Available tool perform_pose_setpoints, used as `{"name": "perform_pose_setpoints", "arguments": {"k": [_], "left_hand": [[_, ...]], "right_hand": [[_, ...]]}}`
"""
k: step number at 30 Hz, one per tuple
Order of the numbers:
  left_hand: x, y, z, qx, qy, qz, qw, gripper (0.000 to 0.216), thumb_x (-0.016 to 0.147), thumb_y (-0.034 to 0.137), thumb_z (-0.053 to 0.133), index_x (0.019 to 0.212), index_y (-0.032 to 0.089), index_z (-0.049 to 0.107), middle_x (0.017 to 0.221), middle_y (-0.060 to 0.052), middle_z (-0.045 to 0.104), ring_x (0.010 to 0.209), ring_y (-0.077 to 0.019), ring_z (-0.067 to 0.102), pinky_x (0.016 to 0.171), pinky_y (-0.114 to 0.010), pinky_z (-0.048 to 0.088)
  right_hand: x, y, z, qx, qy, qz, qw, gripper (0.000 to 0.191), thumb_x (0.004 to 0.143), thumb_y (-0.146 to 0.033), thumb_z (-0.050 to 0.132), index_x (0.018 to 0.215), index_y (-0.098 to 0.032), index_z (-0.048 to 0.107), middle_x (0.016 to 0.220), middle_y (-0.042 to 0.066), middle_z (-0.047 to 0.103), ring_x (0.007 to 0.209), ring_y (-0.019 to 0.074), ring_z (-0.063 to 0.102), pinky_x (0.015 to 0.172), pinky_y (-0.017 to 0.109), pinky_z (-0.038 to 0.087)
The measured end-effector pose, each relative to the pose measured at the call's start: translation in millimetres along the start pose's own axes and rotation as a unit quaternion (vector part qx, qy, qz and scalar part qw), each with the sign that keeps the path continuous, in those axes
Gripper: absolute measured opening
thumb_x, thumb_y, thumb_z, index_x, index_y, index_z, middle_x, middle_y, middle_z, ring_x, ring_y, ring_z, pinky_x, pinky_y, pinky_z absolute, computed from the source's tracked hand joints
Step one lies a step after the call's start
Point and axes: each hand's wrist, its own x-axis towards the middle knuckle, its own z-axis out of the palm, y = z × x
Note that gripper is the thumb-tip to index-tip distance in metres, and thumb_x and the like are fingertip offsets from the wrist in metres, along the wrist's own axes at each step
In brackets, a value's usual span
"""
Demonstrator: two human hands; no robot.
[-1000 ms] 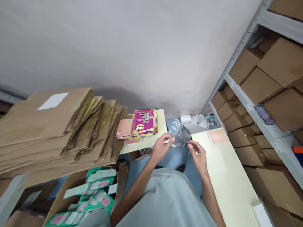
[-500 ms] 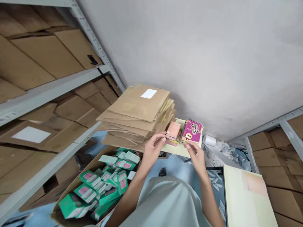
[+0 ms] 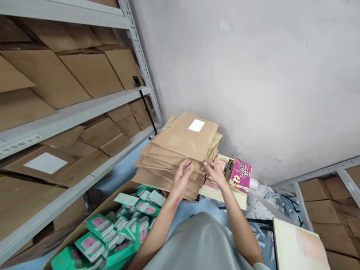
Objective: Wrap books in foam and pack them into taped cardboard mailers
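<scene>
A thick stack of flat brown cardboard pieces (image 3: 182, 142), topped by a white label (image 3: 196, 125), stands in front of me. My left hand (image 3: 181, 179) is at its front edge, fingers loosely bent and apart from the thumb. At the stack's right front corner is my right hand (image 3: 215, 173), its fingers loosely curved; I cannot make out anything held in it. Just beyond that hand lie a pink booklet (image 3: 220, 163), partly hidden, and a pile with a purple book (image 3: 240, 173) on top. Both rest on a cream tabletop (image 3: 237, 201).
A carton (image 3: 92, 215) of green and pink boxes (image 3: 94, 245) stands at lower left. Shelving (image 3: 92, 99) with brown cartons (image 3: 84, 71) runs along the left, and more cartons (image 3: 329, 217) are at right. White paper scraps (image 3: 260, 200) and a cream panel (image 3: 298, 243) lie lower right.
Both hands have moved left, from the pink booklet and purple book to the front of the cardboard stack. The view has shifted, so the stack and books appear further right and lower.
</scene>
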Motion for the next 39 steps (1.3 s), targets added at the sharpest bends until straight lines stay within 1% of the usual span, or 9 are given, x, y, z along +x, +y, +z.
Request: {"name": "perform_pose_setpoints", "arguments": {"k": [3,7,15,23,27,30,33,36,39], "left_hand": [[-0.7,-5.0,-3.4,-0.005,-0.010,-0.007,1.000,0.066,0.082,0.050,0.086,0.139,0.026,0.064,0.162,-0.016,0.058,0.155,-0.0333,0.052,0.132,-0.050,0.038],[-0.6,-8.2,-5.3,-0.011,-0.009,-0.014,1.000,0.071,0.080,0.051,0.086,0.141,0.025,0.062,0.163,-0.018,0.058,0.156,-0.0340,0.051,0.132,-0.051,0.037],[-1.7,-6.3,-7.3,-0.017,-0.018,-0.018,1.000,0.072,0.080,0.051,0.088,0.141,0.025,0.061,0.164,-0.018,0.056,0.156,-0.0338,0.051,0.133,-0.050,0.036],[-0.8,-9.3,-5.3,-0.024,0.005,-0.010,1.000,0.074,0.078,0.054,0.090,0.140,0.027,0.061,0.165,-0.018,0.055,0.154,-0.0343,0.053,0.131,-0.051,0.038],[-5.0,-2.5,-1.8,-0.062,0.029,-0.005,0.998,0.069,0.078,0.056,0.090,0.133,0.026,0.063,0.155,-0.016,0.065,0.151,-0.0313,0.057,0.130,-0.050,0.041],[-8.9,7.0,0.6,-0.090,0.052,0.008,0.995,0.055,0.079,0.056,0.090,0.118,0.025,0.067,0.138,-0.012,0.074,0.142,-0.0286,0.065,0.124,-0.047,0.048],[-13.5,17.6,4.0,-0.109,0.096,-0.008,0.989,0.049,0.075,0.053,0.093,0.107,0.024,0.069,0.125,-0.009,0.079,0.127,-0.0263,0.072,0.113,-0.044,0.055],[-20.8,26.3,11.0,-0.107,0.118,-0.006,0.987,0.048,0.071,0.046,0.094,0.107,0.024,0.072,0.119,-0.006,0.080,0.120,-0.0255,0.074,0.104,-0.039,0.057],[-30.8,30.8,23.1,-0.076,0.095,0.004,0.993,0.045,0.070,0.043,0.092,0.108,0.024,0.074,0.117,-0.004,0.081,0.117,-0.0263,0.074,0.103,-0.039,0.057]], "right_hand": [[5.4,6.2,8.6,0.002,0.015,0.020,1.000,0.065,0.074,-0.082,0.077,0.078,-0.017,0.073,0.081,0.010,0.081,0.052,0.0139,0.069,0.047,0.021,0.044],[9.3,8.2,16.9,0.016,0.038,0.034,0.999,0.062,0.072,-0.078,0.080,0.079,-0.017,0.073,0.078,0.009,0.081,0.048,0.0141,0.068,0.043,0.021,0.041],[10.9,3.6,24.4,0.005,0.066,0.089,0.994,0.050,0.090,-0.065,0.074,0.077,-0.016,0.070,0.071,0.012,0.081,0.045,0.0158,0.070,0.039,0.020,0.043],[11.9,-6.2,34.7,0.062,0.075,0.073,0.993,0.051,0.079,-0.066,0.085,0.078,-0.018,0.067,0.064,0.008,0.079,0.042,0.0155,0.068,0.037,0.019,0.040],[-11.1,-14.2,41.6,0.064,0.073,0.051,0.994,0.057,0.071,-0.073,0.084,0.073,-0.020,0.064,0.059,0.006,0.075,0.039,0.0145,0.064,0.038,0.020,0.040],[-41.8,-15.9,43.6,0.052,0.050,0.033,0.997,0.060,0.073,-0.079,0.081,0.074,-0.021,0.063,0.056,0.004,0.072,0.041,0.0156,0.065,0.041,0.021,0.043],[-74.6,-10.0,40.8,0.043,0.021,0.021,0.999,0.065,0.075,-0.085,0.076,0.077,-0.022,0.063,0.054,0.002,0.070,0.042,0.0164,0.065,0.043,0.022,0.045],[-100.4,-1.1,25.2,0.043,0.012,0.019,0.999,0.069,0.077,-0.090,0.073,0.081,-0.022,0.066,0.056,0.002,0.071,0.045,0.0173,0.067,0.045,0.023,0.047],[-119.0,0.6,-13.4,0.043,0.072,-0.008,0.996,0.067,0.079,-0.087,0.074,0.082,-0.021,0.069,0.060,0.004,0.073,0.051,0.0183,0.070,0.050,0.025,0.052]]}}
